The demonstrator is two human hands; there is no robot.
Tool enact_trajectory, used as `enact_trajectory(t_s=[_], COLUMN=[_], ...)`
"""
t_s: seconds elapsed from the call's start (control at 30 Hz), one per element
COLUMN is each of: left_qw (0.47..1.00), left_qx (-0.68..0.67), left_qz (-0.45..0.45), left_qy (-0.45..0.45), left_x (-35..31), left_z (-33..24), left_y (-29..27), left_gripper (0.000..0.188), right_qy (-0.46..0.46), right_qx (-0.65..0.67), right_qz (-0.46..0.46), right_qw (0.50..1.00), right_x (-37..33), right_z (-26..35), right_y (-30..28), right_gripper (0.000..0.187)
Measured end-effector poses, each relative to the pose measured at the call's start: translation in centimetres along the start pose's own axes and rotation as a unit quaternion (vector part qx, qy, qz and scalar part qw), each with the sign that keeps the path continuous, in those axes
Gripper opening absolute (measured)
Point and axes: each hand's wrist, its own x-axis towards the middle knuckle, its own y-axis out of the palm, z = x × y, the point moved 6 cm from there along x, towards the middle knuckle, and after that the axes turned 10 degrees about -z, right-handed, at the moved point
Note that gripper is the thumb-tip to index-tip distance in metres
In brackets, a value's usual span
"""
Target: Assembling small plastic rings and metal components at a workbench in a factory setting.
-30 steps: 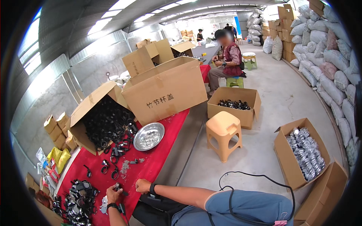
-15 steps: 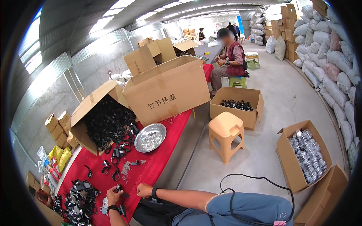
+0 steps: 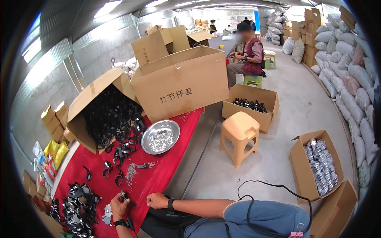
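You are in workshop or small factory hall, used for hand assembly. Overhead: grey ribbed roof (image 3: 71,20) with bright skylight strips (image 3: 108,8). Before you: long table under red cloth (image 3: 168,158), bearing tipped brown cardboard carton (image 3: 95,89) full of black ring-shaped parts (image 3: 113,115), heap of black-and-silver parts (image 3: 79,206), round silver metal bowl (image 3: 147,144) of small shiny pieces (image 3: 162,141). To your right: smooth grey floor (image 3: 278,158), high stack of stuffed pale sacks (image 3: 349,83). Beyond cartons: co-worker in dark red vest (image 3: 252,51), seated at bench work on green stool (image 3: 253,81).

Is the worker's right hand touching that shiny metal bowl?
Apart: the head view plainly shows a stretch of red cloth between the right hand and the metal bowl.
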Motion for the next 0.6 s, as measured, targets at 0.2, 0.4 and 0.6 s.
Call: enact_trajectory(t_s=[0.2,0.4,0.6], left_qw=[0.996,0.997,0.999], left_qx=[-0.063,-0.062,-0.036], left_qz=[0.052,0.037,0.001], left_qy=[0.042,-0.010,-0.039], left_x=[0.2,1.4,-0.2], left_z=[0.1,-3.9,-1.2], left_y=[-0.4,-0.2,-1.2], left_gripper=[0.060,0.065,0.066], right_qy=[-0.006,0.136,0.069], right_qx=[0.145,0.174,0.142], right_qz=[0.083,0.105,0.008], right_qw=[0.986,0.970,0.987], right_x=[-0.3,-0.4,5.3], right_z=[-1.0,-1.1,3.6], right_y=[-0.2,-4.8,-8.0], right_gripper=[0.014,0.021,0.017])
